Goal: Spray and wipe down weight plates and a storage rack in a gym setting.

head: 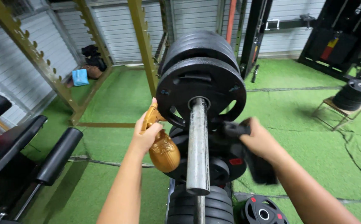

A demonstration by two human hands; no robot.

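Note:
My left hand [146,133] grips a gold spray bottle [162,149] by its trigger head, nozzle close to the left edge of a black weight plate [188,81]. Several such plates are stacked on a steel bar sleeve [198,145] that points toward me. My right hand [260,140] holds a black cloth [253,159] against the lower right of the front plate, beside the sleeve. Part of the cloth hangs down below my wrist.
Black padded rollers and a machine seat [31,153] stand at the left. More plates lie below the sleeve [213,203] and on a small stand at right [354,93]. A green-gold rack frame [143,45] rises behind. Green turf [305,124] covers the floor.

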